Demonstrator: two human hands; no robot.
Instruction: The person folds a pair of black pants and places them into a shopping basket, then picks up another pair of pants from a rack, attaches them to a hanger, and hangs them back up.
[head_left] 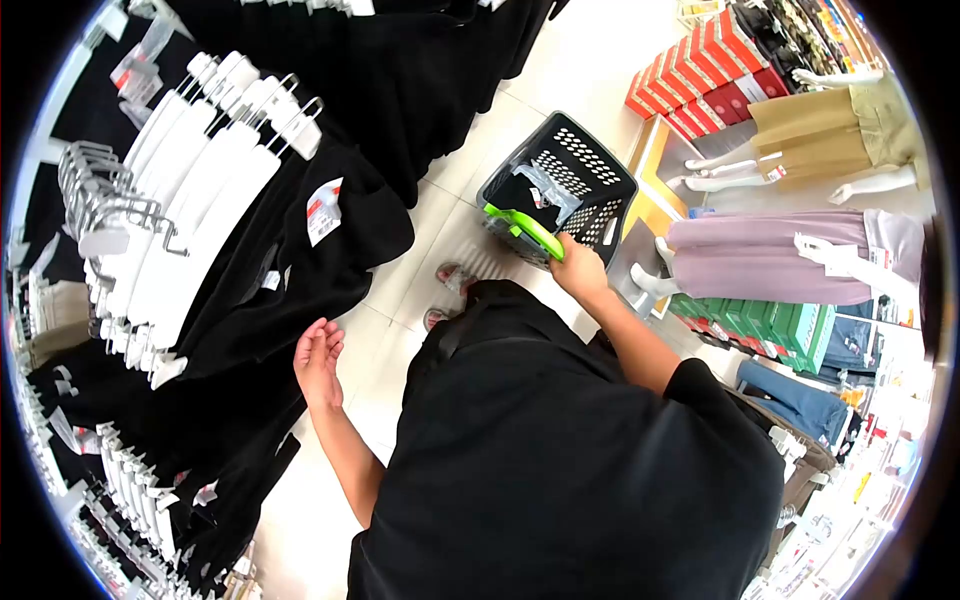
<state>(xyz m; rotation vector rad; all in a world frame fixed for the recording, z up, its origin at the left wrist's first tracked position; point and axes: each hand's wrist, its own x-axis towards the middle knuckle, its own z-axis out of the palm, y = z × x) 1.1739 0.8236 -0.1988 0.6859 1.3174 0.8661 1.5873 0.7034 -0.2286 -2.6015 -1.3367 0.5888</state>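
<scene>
My right hand [578, 268] is wrapped round the bright green handle [528, 230] of a dark shopping basket [600, 165]. The basket has rows of holes in its walls and hangs in front of me above the floor. Inside it lies something in clear plastic [548, 192] with a dark label; its kind is hard to make out. On the other side, my left hand [320, 362] is raised with loosely bent fingers and nothing visible in it. It is nearest to the black garments [350, 225], which hang from white hangers [190, 190] and carry red-and-white tags [323, 210].
More black clothes [390, 80] hang ahead, and another hanger row [140, 490] is at lower left. Rightward stand mannequins in a mauve skirt [770, 260] and a tan one [810, 130], with red boxes [700, 65] and green boxes [770, 325]. Light floor tiles [400, 290] run between.
</scene>
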